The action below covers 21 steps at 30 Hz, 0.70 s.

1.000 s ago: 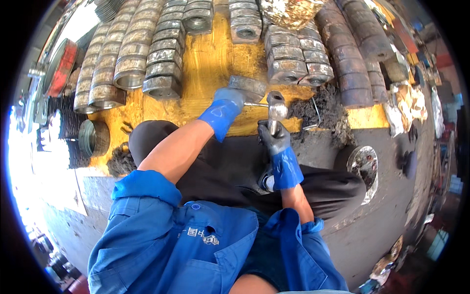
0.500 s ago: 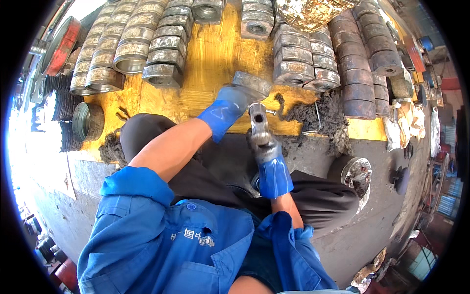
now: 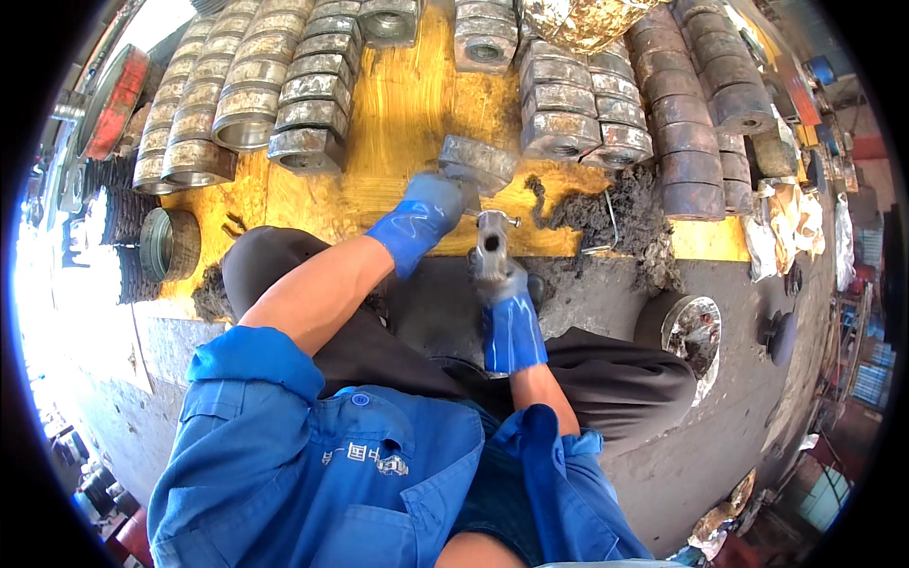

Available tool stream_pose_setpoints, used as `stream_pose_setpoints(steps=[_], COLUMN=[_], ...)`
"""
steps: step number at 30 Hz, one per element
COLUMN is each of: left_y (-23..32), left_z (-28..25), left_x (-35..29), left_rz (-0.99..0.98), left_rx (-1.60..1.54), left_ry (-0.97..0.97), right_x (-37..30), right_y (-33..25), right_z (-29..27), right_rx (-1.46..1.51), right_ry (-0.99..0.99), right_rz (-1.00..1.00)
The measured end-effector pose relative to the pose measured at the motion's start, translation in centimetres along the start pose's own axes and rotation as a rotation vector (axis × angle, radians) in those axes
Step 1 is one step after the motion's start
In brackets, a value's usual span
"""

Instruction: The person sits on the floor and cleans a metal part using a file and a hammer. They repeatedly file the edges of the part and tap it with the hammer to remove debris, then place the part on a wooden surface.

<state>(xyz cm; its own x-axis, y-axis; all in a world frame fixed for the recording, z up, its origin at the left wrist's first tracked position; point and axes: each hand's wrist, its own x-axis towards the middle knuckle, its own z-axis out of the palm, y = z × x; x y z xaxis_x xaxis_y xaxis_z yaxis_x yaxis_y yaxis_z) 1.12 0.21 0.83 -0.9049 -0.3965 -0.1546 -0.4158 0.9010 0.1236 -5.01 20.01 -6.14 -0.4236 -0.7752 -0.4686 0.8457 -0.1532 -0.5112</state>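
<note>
My left hand [image 3: 428, 206], in a blue glove with a greyed front, is closed on the near left side of a thick grey metal nut [image 3: 478, 163]. The nut is tilted above the yellow board, and its hole is not visible. My right hand [image 3: 512, 317], also gloved, is wrapped around the handle of a hammer [image 3: 491, 248]. The worn steel head, with a dark hole facing up, stands just below the nut, apart from it. Most of the handle is hidden under the head and glove. A small bolt [image 3: 513, 221] shows beside the hammer head.
Several rows of hex nuts [image 3: 308, 147] and metal rings [image 3: 241, 128] line the far yellow board [image 3: 398, 104]. Brown cylinders [image 3: 696, 194] stand at right. Dark shavings [image 3: 639, 222] surround a bent metal rod [image 3: 612, 222]. A round can [image 3: 689, 336] lies by my right knee.
The view has shifted slightly. My left hand with the nut and my right hand with the hammer have moved a little left, and the hammer head appears shorter. Both grips are unchanged.
</note>
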Motion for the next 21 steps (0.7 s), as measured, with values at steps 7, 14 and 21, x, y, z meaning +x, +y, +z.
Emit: stream_pose_setpoints(steps=[7,14,21], left_y=[-0.4,-0.4,-0.1], left_z=[2.2,2.5,2.3], left_x=[-0.5,0.1,-0.1], left_rz=[0.032,0.002,-0.016], left_rx=[-0.037,0.045,-0.023], left_ry=[0.1,0.1,0.067], right_x=[1.6,2.7,0.4], right_y=[2.4,2.9,0.0], right_z=[-3.7,-6.6,-2.3], right_rx=[-1.039,-1.335,-0.414], right_ry=[-0.035,-0.012,-0.097], right_rz=[-0.247,-0.329,0.117])
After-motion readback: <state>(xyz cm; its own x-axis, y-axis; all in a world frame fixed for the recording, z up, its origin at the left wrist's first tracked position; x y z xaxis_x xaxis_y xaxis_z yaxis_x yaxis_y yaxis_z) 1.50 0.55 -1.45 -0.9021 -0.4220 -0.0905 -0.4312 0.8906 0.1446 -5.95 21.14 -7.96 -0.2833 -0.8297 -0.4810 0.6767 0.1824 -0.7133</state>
